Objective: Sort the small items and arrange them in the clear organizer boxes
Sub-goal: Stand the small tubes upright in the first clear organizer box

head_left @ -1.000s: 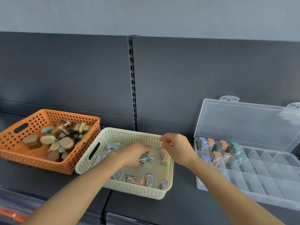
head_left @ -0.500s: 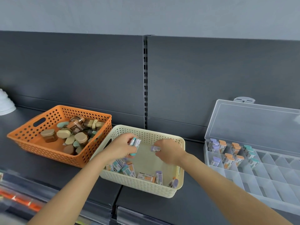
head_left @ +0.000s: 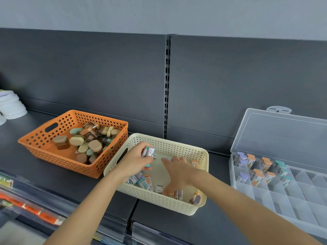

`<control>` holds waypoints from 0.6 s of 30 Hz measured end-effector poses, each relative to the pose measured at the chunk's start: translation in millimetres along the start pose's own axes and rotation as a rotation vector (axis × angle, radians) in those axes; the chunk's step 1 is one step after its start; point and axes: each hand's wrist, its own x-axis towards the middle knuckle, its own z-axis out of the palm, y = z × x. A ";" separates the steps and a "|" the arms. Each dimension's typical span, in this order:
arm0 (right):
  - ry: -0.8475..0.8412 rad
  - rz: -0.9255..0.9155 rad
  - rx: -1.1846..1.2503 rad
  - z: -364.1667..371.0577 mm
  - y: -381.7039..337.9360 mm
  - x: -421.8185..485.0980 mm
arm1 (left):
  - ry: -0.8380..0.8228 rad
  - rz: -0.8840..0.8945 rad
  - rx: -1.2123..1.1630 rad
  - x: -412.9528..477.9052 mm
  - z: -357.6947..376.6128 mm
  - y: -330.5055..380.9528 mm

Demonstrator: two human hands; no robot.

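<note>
A cream basket (head_left: 178, 144) on the dark shelf holds small boxed items (head_left: 147, 183) with teal, orange and purple caps. My left hand (head_left: 135, 160) is over the basket's left side and grips a few teal-capped items (head_left: 149, 152). My right hand (head_left: 177, 171) reaches down into the middle of the basket, with a purple-capped item (head_left: 168, 158) pinched at its fingertips and its thumb close to the loose items by the front wall. The clear organizer box (head_left: 276, 200) lies open to the right, with purple, orange and teal items sorted in its far-left compartments.
An orange basket (head_left: 53, 157) of small jars and oval containers touches the cream basket's left side. The organizer's lid (head_left: 283, 137) leans against the dark back panel. White stacked things (head_left: 11, 106) sit at far left. Label rails (head_left: 35, 211) run along the shelf front.
The view has swung further left. My left hand has lifted teal-capped items out of the pile. My right hand has come back from the basket's right rim to its middle and spread downward.
</note>
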 end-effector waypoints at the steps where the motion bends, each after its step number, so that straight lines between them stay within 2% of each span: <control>1: -0.013 -0.007 -0.007 0.7 -0.3 0.3 | 0.014 0.018 -0.003 -0.3 0.0 0.2; 7: 0.112 -0.030 -0.021 -2.9 -5.1 -0.6 | 0.046 0.062 -0.006 -0.4 0.2 -1.7; 11: 0.116 -0.037 -0.126 -0.4 -16.4 0.0 | 0.058 0.093 0.043 -1.5 0.8 -0.8; 16: 0.170 0.081 -0.078 -1.0 -17.8 2.7 | 0.081 0.092 0.000 -4.5 1.2 0.5; 18: 0.161 0.103 0.034 -4.0 -14.0 3.4 | 0.086 0.078 -0.072 -5.7 2.6 1.6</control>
